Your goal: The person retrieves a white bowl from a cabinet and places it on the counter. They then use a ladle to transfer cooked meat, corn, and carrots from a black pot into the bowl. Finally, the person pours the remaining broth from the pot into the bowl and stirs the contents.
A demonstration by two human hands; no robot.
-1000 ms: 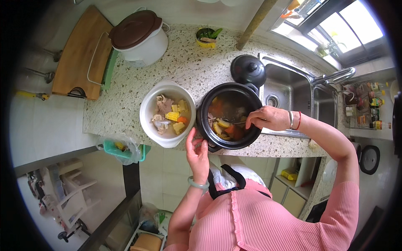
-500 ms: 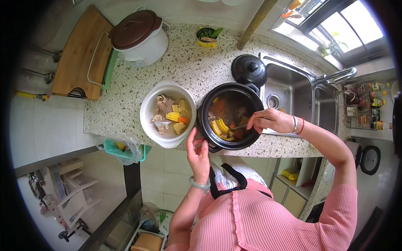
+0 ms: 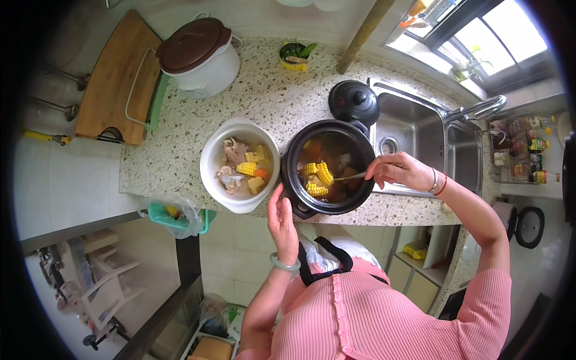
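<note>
My right hand [image 3: 403, 170] is closed around the thin handle of a spoon [image 3: 353, 176], whose other end sits among corn pieces [image 3: 324, 173] in a black pot [image 3: 289, 175] of broth. Corn lies gathered at the spoon's end, near the broth's surface, and orange chunks show through the liquid. My left hand [image 3: 282, 227] has its fingers stretched out between that pot and a white bowl [image 3: 210, 191], fingertips by both rims; firm contact is hard to make out. Inside the bowl are pieces of meat [image 3: 234, 151], corn [image 3: 246, 168] and carrot [image 3: 260, 173] in broth.
Behind the pot, its black lid [image 3: 354, 102] lies beside the steel sink [image 3: 414, 123]. A white cooker with a brown lid [image 3: 193, 43], a small yellow container [image 3: 293, 65] and a wooden board [image 3: 118, 81] stand farther back. A lined green bin [image 3: 207, 219] hangs by the counter's front edge.
Corn in the pot has been lifted and gathered on the spoon's end. My right hand has shifted slightly right with the spoon; my left hand stays nearly in place.
</note>
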